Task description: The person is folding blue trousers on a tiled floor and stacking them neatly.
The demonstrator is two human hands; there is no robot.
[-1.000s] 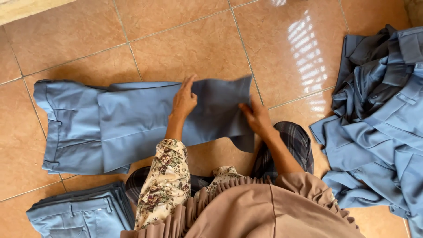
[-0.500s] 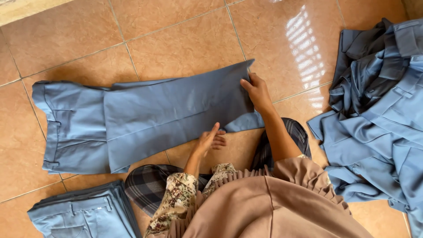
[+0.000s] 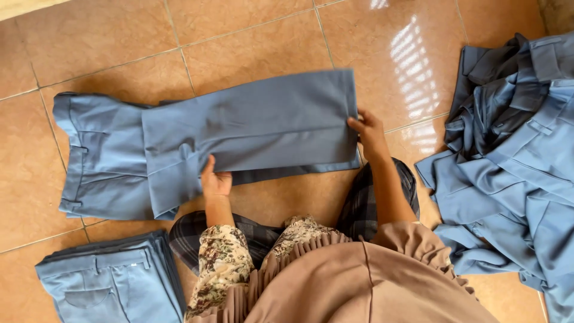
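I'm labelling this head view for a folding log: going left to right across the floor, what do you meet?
Folded stack of blue trousers → blue trousers being folded → left hand under their near edge → right hand at their folded end → heap of unfolded blue garments.

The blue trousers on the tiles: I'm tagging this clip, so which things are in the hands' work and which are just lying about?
In hand:
- spread blue trousers, legs folded back over the waist part
- left hand at their lower edge
- right hand at the fold end

Lying about:
- folded stack of trousers, lower left
- loose heap of blue garments, right
- tiled floor
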